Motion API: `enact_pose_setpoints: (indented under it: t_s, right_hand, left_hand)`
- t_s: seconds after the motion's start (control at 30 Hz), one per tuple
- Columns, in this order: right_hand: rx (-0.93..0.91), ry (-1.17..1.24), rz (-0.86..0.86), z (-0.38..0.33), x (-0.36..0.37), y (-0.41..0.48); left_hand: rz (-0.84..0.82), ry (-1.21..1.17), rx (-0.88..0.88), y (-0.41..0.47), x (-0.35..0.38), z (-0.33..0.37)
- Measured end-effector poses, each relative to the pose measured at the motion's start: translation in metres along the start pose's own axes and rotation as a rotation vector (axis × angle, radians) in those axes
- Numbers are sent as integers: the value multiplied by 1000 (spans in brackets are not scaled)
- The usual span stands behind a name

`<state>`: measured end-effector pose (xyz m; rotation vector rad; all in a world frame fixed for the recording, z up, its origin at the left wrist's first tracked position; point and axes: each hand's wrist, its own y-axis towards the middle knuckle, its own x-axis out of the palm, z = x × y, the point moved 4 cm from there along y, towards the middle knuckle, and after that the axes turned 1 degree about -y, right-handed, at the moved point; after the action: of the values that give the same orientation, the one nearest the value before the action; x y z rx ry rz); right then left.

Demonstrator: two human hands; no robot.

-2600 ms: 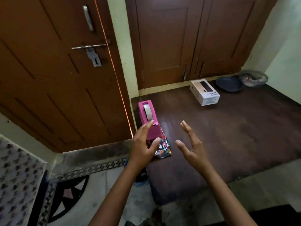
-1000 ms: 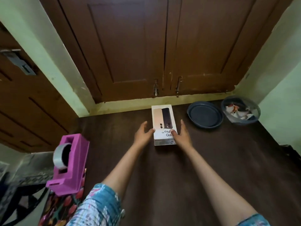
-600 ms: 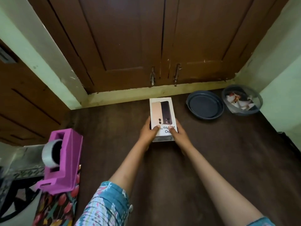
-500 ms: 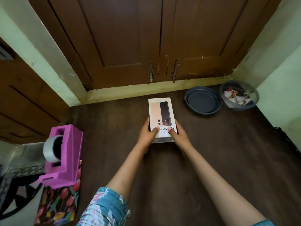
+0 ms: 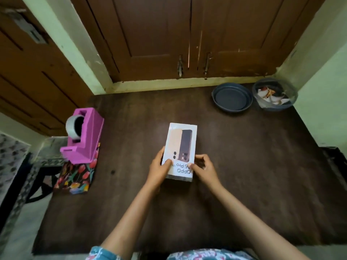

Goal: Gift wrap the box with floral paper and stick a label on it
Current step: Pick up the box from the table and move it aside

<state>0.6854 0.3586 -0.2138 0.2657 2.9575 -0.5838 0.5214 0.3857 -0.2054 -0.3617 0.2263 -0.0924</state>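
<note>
Left hand (image 5: 158,170) and right hand (image 5: 203,168) grip the glossy rectangular cardboard box (image 5: 180,147), right of the pink plastic tape dispenser (image 5: 85,136).

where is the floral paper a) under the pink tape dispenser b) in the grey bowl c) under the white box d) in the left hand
a: the floral paper lies with the pink tape dispenser standing on its far end; the white box is apart from it, gripped by the left hand and right hand.
</note>
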Motion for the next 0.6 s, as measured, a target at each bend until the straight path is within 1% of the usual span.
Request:
enact_pose_setpoints:
  t_s: [0.07,0.17,0.23,0.27,0.33,0.4,0.53,0.6]
  right_hand:
    - [2,41,-36,8,-9,-15]
    - [47,34,-148,20,-24,-32]
    - [109,69,-152,27,-35,-38]
    - [124,56,-118,31,-45,-40]
    - [76,-76,12,35,-63,-34]
    - [-21,-159,72,27,-78,-29]
    - [-127,-212,-17,15,-89,-19]
    - [-212,-244,4,16,-93,-18]
  left_hand:
    - [45,9,-26,-18,4,-2]
    - [90,3,-57,-45,12,-3]
    - [79,36,-70,-56,13,-5]
    - [63,56,-79,-64,15,-5]
    - [-11,106,-80,-72,18,-5]
    - [-113,156,-74,-79,27,-3]
    - [-268,215,-53,-76,43,0]
    - [-328,216,-22,-66,49,2]
